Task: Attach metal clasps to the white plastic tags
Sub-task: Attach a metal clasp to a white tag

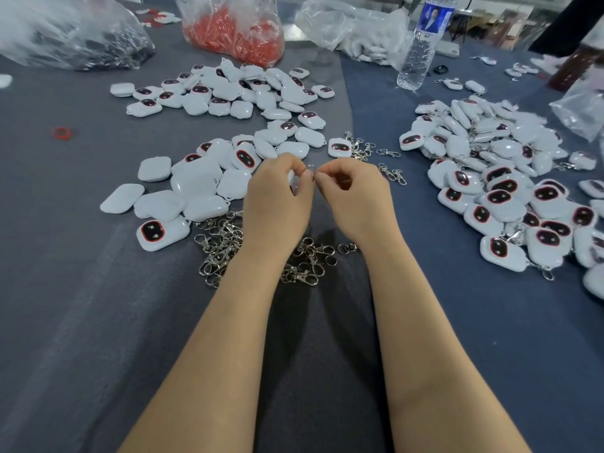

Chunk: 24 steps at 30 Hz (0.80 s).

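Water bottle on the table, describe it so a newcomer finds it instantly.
Look far right on the cloth-covered table, beyond the right-hand heap of white tags. The water bottle stands beside a crumpled clear bag, the only tall ribbed thing, clear with a blue label.

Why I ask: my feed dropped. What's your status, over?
Left hand holds a white tag. Right hand pinches a clasp ring at it. Nothing in the way.

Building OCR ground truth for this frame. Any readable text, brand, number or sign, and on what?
No text can be read.
Water bottle label: blue, with print, too blurred to read.
White tags: dark red-rimmed panels, no lettering visible.
Plastic bags: no print visible.
Tag in the left hand, clasp in the right hand: no marks visible.
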Available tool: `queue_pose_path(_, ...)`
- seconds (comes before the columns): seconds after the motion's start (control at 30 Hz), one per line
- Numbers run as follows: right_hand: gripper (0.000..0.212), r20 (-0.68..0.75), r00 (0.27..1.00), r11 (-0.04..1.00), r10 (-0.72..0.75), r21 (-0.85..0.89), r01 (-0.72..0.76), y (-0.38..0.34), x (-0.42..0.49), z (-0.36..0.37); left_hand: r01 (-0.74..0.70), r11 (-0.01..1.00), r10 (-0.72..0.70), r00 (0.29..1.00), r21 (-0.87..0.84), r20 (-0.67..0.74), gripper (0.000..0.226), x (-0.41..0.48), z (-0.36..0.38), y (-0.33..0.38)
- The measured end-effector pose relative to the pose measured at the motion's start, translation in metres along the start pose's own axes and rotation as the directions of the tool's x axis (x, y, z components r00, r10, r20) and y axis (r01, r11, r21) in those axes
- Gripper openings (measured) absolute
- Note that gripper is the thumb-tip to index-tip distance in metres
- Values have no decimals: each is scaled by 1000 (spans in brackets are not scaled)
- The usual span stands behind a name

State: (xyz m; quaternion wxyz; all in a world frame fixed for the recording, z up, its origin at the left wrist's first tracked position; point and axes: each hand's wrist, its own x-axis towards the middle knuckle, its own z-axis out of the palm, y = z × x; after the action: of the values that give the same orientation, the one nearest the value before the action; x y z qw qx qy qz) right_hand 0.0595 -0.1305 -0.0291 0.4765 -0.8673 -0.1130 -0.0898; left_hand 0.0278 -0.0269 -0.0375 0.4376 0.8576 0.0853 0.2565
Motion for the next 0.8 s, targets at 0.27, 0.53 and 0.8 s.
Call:
queue_pose_path(0.27, 17, 7, 999, 992, -43, 118, 42, -3, -2, 1, -13, 999, 12, 1000, 35, 9, 12, -2, 1, 1)
queue_pose_path(0.53, 10, 7, 1000, 999, 19, 46, -20, 0, 0, 1, 18, 996, -17, 1000, -86, 19, 8, -1, -1, 4)
queue_pose_path(0.8, 13, 19, 999, 999, 42, 12, -43, 1, 0, 0, 21, 999, -20, 999, -27, 38, 7, 0, 1, 1)
